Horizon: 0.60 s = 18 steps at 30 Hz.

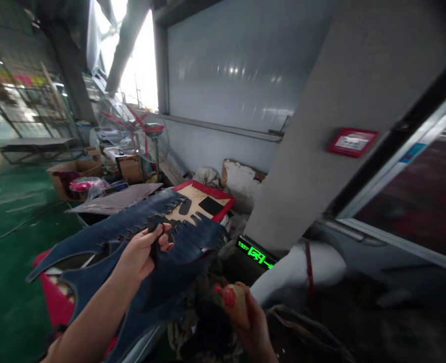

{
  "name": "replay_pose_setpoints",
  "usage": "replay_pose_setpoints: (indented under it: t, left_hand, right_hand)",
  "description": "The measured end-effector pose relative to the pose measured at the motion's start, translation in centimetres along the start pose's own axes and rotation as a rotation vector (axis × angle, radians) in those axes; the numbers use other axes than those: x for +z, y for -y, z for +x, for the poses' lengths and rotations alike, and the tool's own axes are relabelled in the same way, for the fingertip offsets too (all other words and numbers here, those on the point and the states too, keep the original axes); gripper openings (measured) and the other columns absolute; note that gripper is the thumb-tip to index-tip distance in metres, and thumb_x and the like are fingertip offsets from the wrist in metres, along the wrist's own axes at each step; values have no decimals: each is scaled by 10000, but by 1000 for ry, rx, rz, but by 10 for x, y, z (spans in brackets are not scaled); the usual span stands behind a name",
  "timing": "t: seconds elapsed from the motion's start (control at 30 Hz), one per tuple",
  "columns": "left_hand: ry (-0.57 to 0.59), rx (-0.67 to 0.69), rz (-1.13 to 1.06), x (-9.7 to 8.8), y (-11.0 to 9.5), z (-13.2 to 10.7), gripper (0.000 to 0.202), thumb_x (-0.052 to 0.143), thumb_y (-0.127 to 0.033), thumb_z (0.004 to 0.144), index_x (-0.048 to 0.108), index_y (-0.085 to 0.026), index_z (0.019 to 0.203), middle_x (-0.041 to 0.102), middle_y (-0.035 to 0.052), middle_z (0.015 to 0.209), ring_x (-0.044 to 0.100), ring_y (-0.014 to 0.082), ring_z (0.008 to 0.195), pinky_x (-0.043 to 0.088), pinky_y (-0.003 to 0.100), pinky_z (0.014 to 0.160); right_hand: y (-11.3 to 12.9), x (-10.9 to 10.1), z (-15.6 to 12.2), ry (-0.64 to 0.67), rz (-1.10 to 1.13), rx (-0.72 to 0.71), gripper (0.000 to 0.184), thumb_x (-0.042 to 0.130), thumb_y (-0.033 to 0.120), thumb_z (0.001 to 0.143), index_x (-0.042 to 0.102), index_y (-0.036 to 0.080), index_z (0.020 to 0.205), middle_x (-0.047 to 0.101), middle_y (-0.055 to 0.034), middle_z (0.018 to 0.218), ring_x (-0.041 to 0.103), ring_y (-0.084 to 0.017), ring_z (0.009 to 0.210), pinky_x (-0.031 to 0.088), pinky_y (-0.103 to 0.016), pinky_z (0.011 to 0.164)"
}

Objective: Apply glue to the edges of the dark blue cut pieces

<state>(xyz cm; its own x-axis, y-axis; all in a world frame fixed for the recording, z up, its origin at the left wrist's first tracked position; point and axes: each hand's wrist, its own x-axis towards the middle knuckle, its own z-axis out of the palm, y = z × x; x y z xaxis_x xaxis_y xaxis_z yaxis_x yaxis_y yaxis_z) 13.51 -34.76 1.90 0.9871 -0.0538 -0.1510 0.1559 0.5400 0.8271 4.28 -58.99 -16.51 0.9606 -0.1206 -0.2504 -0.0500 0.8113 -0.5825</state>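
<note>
My left hand [143, 252] is closed on a large dark blue sheet of cut-out leather or fabric scrap [162, 237], pinching its jagged edge and holding it up over a pile. My right hand [241, 312] is low at the bottom centre, fingers curled around a small tan object that I cannot make out, above a dark heap of scraps [207, 327].
A red-edged board with dark cut pieces [203, 201] lies behind the sheet. Cardboard boxes [71, 174] and a fan [139, 131] stand at the left on the green floor [11, 252]. A grey pillar [321, 126] and a green exit sign [255, 254] are at right.
</note>
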Motion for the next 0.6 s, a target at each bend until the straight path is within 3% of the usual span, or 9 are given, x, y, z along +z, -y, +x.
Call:
replay_pose_setpoints:
  t: [0.07, 0.13, 0.2, 0.27, 0.33, 0.47, 0.6]
  left_hand:
    - [-5, -43, -6, 12, 2, -3, 100, 638, -157, 829, 662, -60, 827, 448, -39, 500, 428, 71, 429, 530, 247, 564]
    - [-10, -72, -14, 19, 4, -3, 166, 515, -105, 894, 653, -57, 815, 431, -36, 492, 418, 69, 415, 532, 241, 554]
    - [-14, -100, -26, 19, 7, -1, 226, 445, -77, 919, 642, -57, 811, 418, -39, 488, 412, 66, 405, 533, 234, 545]
    - [-38, -130, -43, 10, 12, 3, 234, 421, -64, 927, 635, -59, 832, 430, -40, 499, 427, 65, 406, 546, 237, 560]
    - [-128, -159, -57, -7, 21, 11, 219, 417, -63, 930, 627, -73, 869, 486, -27, 534, 491, 83, 434, 567, 259, 583]
    - [-391, -264, 1, -59, 55, 26, 176, 455, -79, 913, 600, -121, 822, 645, 42, 661, 633, 155, 543, 551, 251, 539]
    - [-383, -496, 104, -105, 107, 24, 242, 477, -186, 923, 532, -155, 690, 650, 80, 634, 632, 205, 524, 542, 315, 531]
  right_hand:
    - [-6, 12, 5, 102, 86, 42, 354, 776, 493, 686, 701, 241, 923, 717, -85, 1101, 696, -271, 939, 491, -492, 933]
    - [-10, 24, 10, 227, 160, 64, 364, 786, 482, 677, 684, 251, 940, 715, -68, 1091, 692, -299, 945, 472, -580, 932]
    - [-12, 33, 13, 297, 185, 68, 390, 791, 474, 673, 663, 252, 967, 728, -61, 1005, 693, -321, 924, 472, -635, 890]
    - [-10, 38, 12, 288, 155, 79, 454, 792, 485, 669, 634, 251, 1025, 733, -48, 873, 709, -318, 841, 485, -622, 867]
    - [-6, 41, 11, 243, 120, 91, 518, 779, 507, 680, 599, 251, 1094, 722, -34, 806, 717, -294, 789, 498, -564, 877]
    - [2, 47, 9, 130, 110, 88, 542, 766, 467, 712, 554, 213, 1140, 716, -56, 880, 708, -241, 849, 536, -415, 827]
    - [-1, 60, 10, 12, 109, 116, 572, 763, 409, 718, 534, 169, 1184, 713, -84, 901, 698, -238, 826, 550, -389, 760]
